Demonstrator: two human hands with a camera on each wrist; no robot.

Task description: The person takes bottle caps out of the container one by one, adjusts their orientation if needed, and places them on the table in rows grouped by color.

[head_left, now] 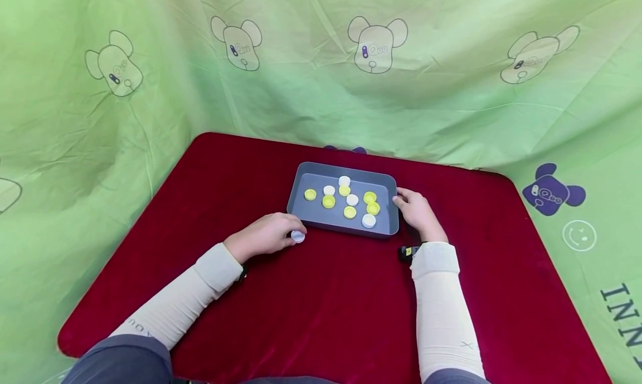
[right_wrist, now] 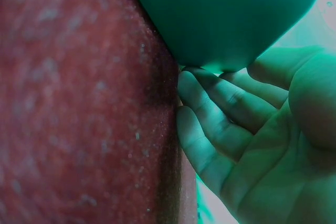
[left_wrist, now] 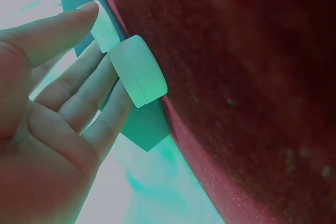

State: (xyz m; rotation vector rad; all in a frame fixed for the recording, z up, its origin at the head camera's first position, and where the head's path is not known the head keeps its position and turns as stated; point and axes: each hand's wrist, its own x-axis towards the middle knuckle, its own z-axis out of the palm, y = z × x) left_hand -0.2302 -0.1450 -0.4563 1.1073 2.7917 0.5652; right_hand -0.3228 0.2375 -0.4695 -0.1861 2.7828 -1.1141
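A grey rectangular tray (head_left: 341, 228) on the red cloth holds several yellow bottle caps (head_left: 349, 212) and white bottle caps (head_left: 368, 221). Just outside its front left corner, my left hand (head_left: 268, 235) pinches a white cap (left_wrist: 106, 29) between thumb and fingers. A second white cap (left_wrist: 139, 71) rests on the cloth beside those fingertips in the left wrist view. From above, one white cap (head_left: 298, 237) shows at the left fingertips; the hand hides the other. My right hand (head_left: 417, 211) grips the tray's right wall, thumb at the rim and fingers low against the outside.
The red velvet cloth (head_left: 321, 311) covers a table with rounded corners. Green fabric (head_left: 311, 88) printed with bear heads hangs behind and at both sides. A black wrist device (head_left: 407, 254) sits at the right wrist.
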